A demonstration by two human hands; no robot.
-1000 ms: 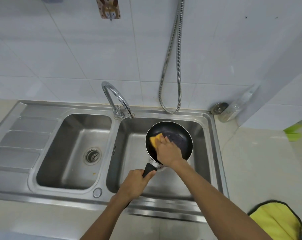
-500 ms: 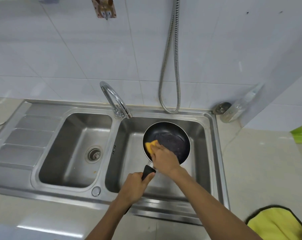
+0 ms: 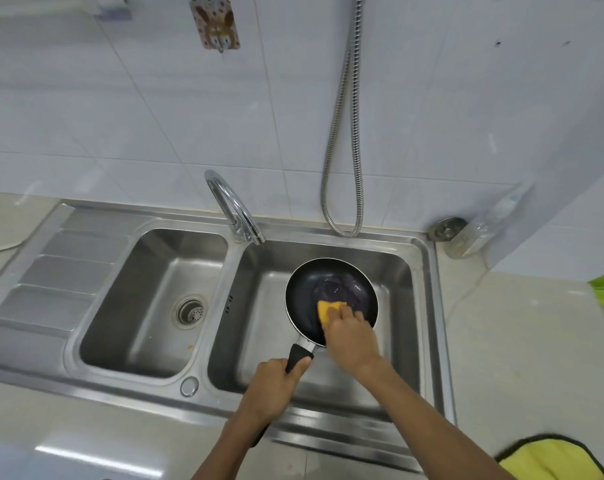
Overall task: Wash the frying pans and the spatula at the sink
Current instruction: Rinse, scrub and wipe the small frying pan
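Holding one pan [image 3: 307,292] by handle [image 3: 296,356], left grip [image 3: 272,381]; right grip [image 3: 350,337] clutches one sponge [image 3: 326,310] inside.

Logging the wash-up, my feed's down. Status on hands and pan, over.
Left hand grips handle. Right hand holds yellow sponge on frying pan interior, over right basin. Nothing in the way.

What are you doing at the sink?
A person is washing a black frying pan in the right basin of the sink. The left hand grips the pan's handle, and the right hand rubs a yellow sponge on the inside. No water is coming from the tap.
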